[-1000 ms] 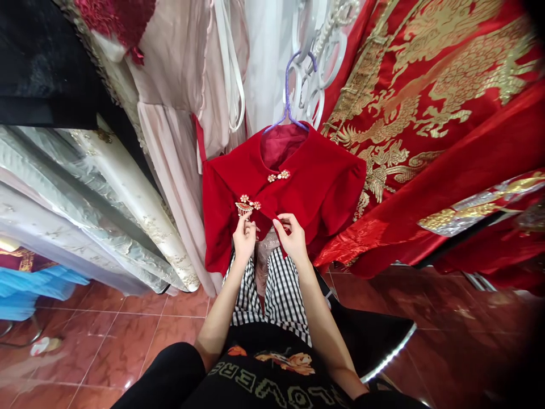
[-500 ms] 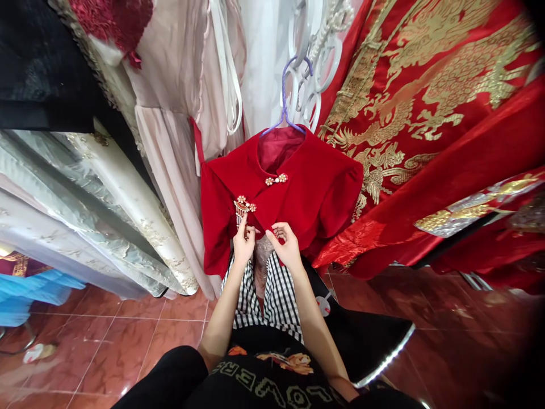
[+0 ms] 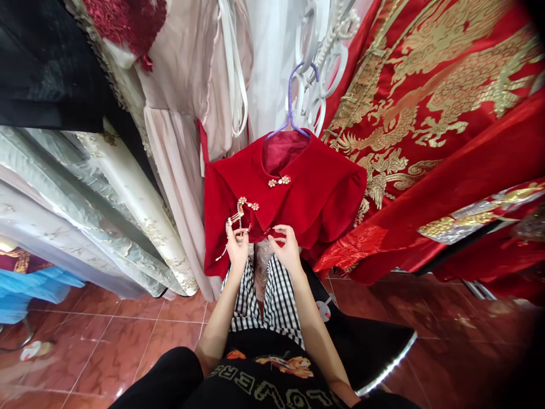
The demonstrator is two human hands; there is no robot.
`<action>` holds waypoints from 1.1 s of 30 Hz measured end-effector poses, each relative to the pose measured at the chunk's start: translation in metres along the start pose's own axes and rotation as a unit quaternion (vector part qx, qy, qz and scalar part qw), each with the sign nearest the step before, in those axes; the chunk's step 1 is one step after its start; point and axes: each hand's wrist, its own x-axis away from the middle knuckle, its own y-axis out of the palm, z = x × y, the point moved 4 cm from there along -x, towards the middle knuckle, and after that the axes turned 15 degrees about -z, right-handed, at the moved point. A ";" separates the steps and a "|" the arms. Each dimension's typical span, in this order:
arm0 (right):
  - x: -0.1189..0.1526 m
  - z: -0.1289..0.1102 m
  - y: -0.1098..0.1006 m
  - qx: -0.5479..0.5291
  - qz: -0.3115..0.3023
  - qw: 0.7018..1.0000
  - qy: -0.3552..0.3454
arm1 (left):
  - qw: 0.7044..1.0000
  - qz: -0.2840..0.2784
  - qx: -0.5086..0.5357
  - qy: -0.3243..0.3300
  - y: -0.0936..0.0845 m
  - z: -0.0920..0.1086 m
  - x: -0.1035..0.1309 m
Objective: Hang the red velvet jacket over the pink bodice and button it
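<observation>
Red jacket hangs facing us on a purple hanger, with black-and-white checked cloth showing below its hem. At the neck, the flower clasp appears to be joined; whether the lower clasp is fastened, we cannot tell. We judge the arranging of the front as partly done: the beaded tassel is drawn sideways, its strands not yet hanging straight. Our left hand has its grip closed on those strands, while our right hand is at the hem, and we cannot tell whether its thumb and finger pinch cloth. We make out no container near our hands.
</observation>
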 end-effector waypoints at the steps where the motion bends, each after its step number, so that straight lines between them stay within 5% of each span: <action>1: -0.001 0.003 0.004 -0.007 -0.009 1.000 -0.002 | 1.000 -0.001 -0.006 0.005 0.000 0.001 -0.001; 17: -0.022 0.016 0.030 -0.020 -0.013 0.999 -0.032 | 0.999 -0.029 0.022 0.014 0.015 0.000 -0.001; 26: -0.026 0.015 0.037 -0.023 0.004 0.999 -0.034 | 0.996 0.000 0.084 0.024 0.014 0.004 0.004; 33: -0.027 0.007 0.035 0.007 0.020 1.000 -0.019 | 0.987 -0.056 0.153 -0.010 0.018 0.005 0.001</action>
